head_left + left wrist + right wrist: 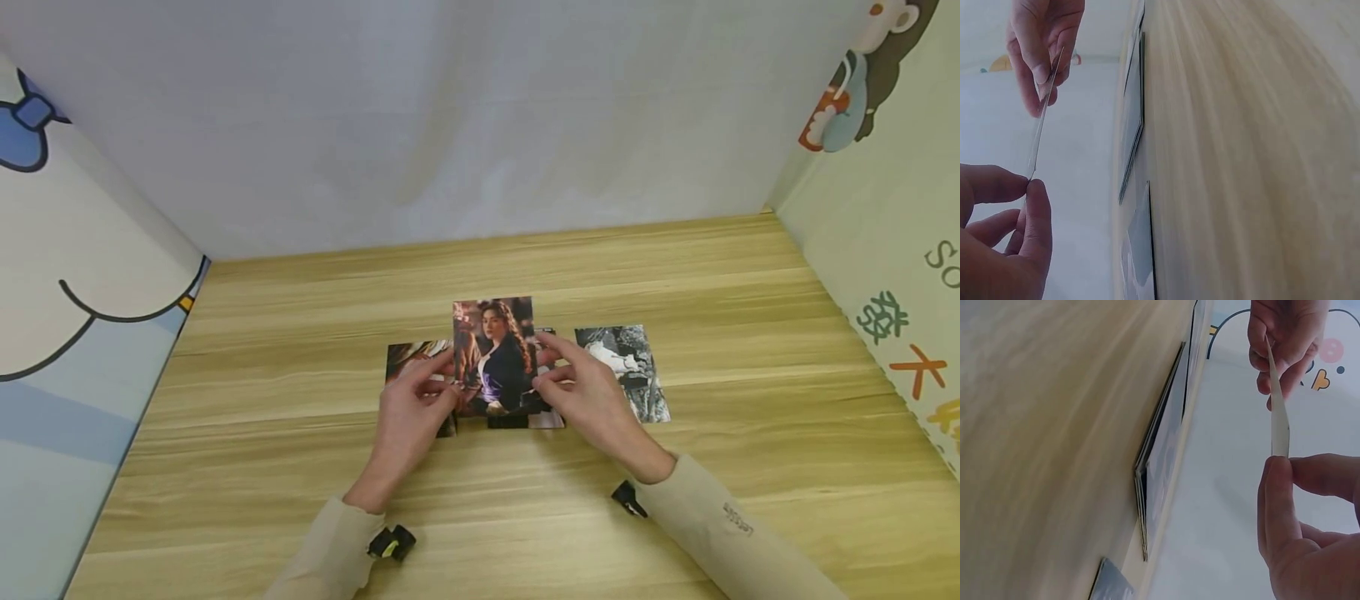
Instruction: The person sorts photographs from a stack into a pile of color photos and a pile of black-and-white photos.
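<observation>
The wooden surface (480, 517) fills the lower half of the head view, walled by white cloth at the top and cartoon-printed panels at both edges. At frame centre I hold a colour photo (495, 354) of a woman in a dark jacket, lifted off the surface. My left hand (408, 417) pinches its left edge, fingers (1038, 206) clamped on it; my right hand (592, 400) pinches the right edge likewise. Beneath lies a small stack of photos (525, 419), partly hidden. Right of centre sits a black-and-white photo (626, 371), flat on the surface.
</observation>
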Available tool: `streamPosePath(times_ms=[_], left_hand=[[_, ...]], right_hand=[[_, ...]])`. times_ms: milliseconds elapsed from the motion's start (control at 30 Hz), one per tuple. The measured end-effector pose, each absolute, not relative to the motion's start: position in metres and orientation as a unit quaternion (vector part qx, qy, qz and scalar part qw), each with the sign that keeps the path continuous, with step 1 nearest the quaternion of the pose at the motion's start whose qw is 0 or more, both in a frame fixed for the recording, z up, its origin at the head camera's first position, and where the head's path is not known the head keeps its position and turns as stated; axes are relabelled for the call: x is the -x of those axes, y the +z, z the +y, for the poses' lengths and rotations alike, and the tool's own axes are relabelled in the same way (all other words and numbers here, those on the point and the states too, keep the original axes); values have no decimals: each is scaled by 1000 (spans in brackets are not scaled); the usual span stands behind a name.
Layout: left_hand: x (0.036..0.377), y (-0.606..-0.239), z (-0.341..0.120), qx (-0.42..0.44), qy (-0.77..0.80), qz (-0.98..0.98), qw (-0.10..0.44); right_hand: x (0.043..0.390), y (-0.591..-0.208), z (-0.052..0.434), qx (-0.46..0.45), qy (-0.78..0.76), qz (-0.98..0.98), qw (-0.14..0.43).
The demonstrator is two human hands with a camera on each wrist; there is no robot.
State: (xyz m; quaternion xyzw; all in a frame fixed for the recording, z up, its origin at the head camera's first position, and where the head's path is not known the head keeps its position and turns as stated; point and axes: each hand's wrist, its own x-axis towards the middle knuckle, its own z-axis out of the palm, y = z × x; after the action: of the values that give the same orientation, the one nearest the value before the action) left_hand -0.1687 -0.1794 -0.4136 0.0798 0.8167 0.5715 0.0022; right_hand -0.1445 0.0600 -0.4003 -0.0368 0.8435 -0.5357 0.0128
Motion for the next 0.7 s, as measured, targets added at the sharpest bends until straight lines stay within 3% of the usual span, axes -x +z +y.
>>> streamPosePath(times_ms=[700], left_hand=[[167, -412, -201, -57, 591, 805, 15]], right_hand=[[148, -398, 43, 69, -564, 822, 24]])
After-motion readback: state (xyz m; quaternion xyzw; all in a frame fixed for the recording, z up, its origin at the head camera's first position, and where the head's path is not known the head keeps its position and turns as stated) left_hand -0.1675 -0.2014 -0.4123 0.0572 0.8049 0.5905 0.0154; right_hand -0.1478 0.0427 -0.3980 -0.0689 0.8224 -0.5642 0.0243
